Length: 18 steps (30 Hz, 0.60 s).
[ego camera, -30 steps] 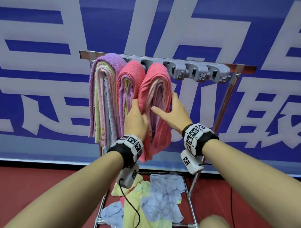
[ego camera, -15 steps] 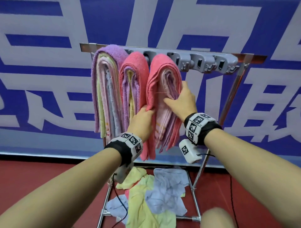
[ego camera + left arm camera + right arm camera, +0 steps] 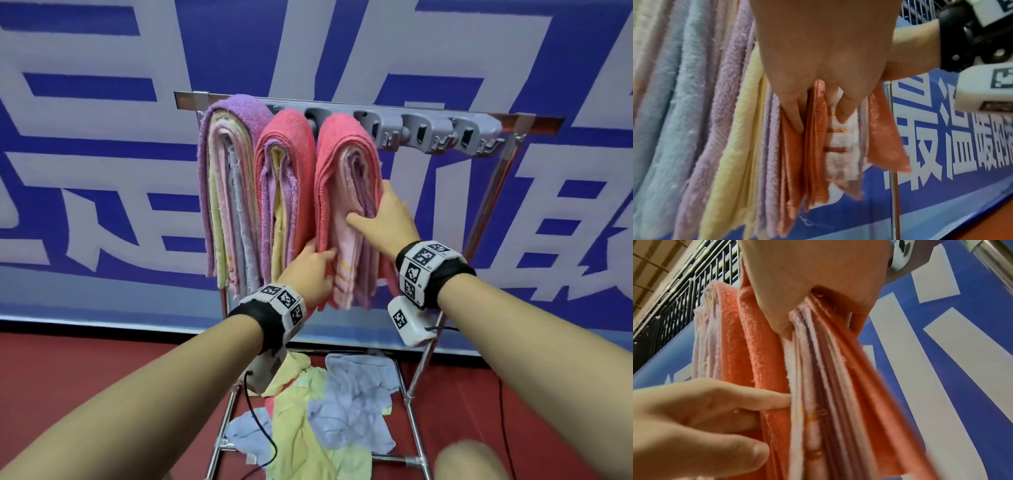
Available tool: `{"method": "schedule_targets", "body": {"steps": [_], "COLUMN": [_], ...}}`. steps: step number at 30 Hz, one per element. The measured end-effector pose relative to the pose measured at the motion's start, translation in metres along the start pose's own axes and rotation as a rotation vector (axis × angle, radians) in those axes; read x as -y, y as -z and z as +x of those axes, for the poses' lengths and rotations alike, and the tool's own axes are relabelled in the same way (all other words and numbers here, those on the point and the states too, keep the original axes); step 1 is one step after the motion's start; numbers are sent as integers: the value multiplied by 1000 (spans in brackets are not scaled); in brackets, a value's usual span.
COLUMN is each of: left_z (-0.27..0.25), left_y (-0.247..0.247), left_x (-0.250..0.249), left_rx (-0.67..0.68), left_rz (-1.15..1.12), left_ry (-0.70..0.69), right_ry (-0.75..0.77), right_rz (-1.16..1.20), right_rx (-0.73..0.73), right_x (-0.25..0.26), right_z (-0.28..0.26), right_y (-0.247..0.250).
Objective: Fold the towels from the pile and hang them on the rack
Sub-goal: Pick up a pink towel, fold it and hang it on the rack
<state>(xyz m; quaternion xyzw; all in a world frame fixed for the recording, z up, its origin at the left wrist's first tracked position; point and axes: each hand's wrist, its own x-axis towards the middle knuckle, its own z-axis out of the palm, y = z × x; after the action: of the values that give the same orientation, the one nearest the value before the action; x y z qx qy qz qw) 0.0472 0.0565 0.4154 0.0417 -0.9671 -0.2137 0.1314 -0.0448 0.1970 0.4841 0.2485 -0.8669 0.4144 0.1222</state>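
Note:
Three folded towel bundles hang over the rack's top bar [image 3: 534, 120]: a purple-wrapped one [image 3: 233, 178], a coral one [image 3: 287, 178] and a coral bundle [image 3: 346, 178] with pink and lilac layers inside. My left hand [image 3: 317, 263] grips the lower left edge of that right-hand bundle, its fingers [image 3: 795, 118] slotted between the coral layers [image 3: 816, 146]. My right hand [image 3: 373, 212] pinches the bundle higher up on its right side, thumb across the front pink layers [image 3: 797, 386] and fingers behind. The loose towel pile [image 3: 342, 411] lies on the rack's bottom shelf.
A grey strip of hooks [image 3: 445, 132] runs along the bar's bare right half. The rack's slanted chrome leg [image 3: 479, 219] stands just right of my right wrist. A blue and white banner fills the wall behind; red floor lies below. A knee [image 3: 469, 459] shows at the bottom.
The right coral bundle, twisted a second ago, now hangs straight with its layers lined up. My left hand has slid lower along its left edge; my right hand has shifted up its right side.

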Motion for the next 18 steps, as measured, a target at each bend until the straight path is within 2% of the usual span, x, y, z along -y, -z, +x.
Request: {"method": "schedule_targets", "body": {"steps": [2, 3, 4, 6, 8, 9, 11, 13, 15, 18], "left_z": [-8, -12, -14, -16, -11, -7, 5, 17, 25, 27], "left_y": [6, 12, 20, 41, 69, 83, 106, 125, 135, 139], "left_x": [2, 2, 1, -5, -16, -23, -34, -44, -50, -57], "left_rx": [94, 83, 21, -229, -485, -552, -585, -585, -599, -622], "left_rz": [-64, -118, -173, -269, -336, -333, -197, 11, 179, 286], "left_ry": [33, 55, 84, 126, 80, 28, -71, -111, -119, -127], "right_ry": [7, 21, 40, 85, 153, 182, 215, 223, 229, 243], "right_rz": [69, 100, 136, 232, 304, 313, 273, 230, 212, 164], "right_rx": [60, 90, 109, 101, 18, -30, -97, -111, -89, -18], "right_x": [0, 0, 2, 7, 13, 16, 20, 21, 18, 10], "right_z": [-3, -5, -7, -8, -4, 0, 7, 12, 13, 15], "right_y": [-7, -8, -7, -1, 7, 11, 18, 24, 29, 36]}}
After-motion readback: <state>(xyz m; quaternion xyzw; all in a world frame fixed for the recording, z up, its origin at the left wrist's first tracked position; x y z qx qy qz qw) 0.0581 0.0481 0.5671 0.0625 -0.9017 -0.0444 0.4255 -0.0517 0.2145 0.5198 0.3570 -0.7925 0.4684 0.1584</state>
